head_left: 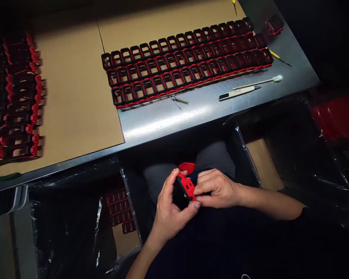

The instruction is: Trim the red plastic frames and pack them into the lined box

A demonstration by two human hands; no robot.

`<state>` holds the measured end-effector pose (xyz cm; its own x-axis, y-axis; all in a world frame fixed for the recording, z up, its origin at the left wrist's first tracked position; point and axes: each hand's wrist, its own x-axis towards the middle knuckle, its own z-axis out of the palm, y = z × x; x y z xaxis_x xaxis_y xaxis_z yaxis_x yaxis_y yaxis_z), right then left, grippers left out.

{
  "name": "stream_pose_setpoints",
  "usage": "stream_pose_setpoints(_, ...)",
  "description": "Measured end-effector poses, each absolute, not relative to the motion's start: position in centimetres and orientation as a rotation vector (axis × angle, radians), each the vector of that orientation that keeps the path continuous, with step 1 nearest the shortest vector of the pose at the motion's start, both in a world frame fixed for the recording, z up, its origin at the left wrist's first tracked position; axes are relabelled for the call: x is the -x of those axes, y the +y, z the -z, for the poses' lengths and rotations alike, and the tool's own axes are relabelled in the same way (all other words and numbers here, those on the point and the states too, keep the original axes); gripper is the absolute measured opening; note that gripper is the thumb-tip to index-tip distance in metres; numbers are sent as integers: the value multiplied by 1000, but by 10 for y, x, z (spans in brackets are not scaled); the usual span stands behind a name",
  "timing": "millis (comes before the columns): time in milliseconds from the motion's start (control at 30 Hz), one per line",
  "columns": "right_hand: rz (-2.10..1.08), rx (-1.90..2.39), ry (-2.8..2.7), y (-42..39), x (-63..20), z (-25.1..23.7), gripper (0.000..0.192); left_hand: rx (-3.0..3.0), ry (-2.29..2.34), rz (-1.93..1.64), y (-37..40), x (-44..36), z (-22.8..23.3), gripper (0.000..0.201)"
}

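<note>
Above my lap, my left hand (170,211) holds a small red and black plastic frame (188,186) by its ends, thumb at the near end and fingers at the far one. The frame's red face, with small square holes, is turned up and to the right. My right hand (214,188) is closed, with thumb and forefinger pinched at the frame's right edge. Whether something small sits between those fingertips is hidden. The same kind of red and black frames (158,83) stand in three long rows on the bench ahead.
More frames (20,97) fill the bench's left side, on cardboard (75,89). Along the metal edge lie a marker (240,93), a cotton swab (256,82), tweezers-like metal pieces (178,100) and a yellow-handled tool (275,54). Plastic-lined boxes (72,232) stand either side of my legs.
</note>
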<state>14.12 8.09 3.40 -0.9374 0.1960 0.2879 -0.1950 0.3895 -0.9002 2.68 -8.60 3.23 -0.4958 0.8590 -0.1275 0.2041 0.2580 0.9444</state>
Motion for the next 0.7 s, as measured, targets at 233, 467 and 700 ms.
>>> stream_pose_setpoints(233,-1711,26,-2292,82,-142,-29,14,-924,1883,-1310,-86,-32,-26,77)
stream_pose_setpoints(467,-2412,368,-1952,92,-148,-30,21,-957,1934,-1260,-93,-34,-17,79)
stream_pose_setpoints(700,-2615,567,-1696,90,-143,-37,28,-1314,2019,-1194,-83,-31,-23,78)
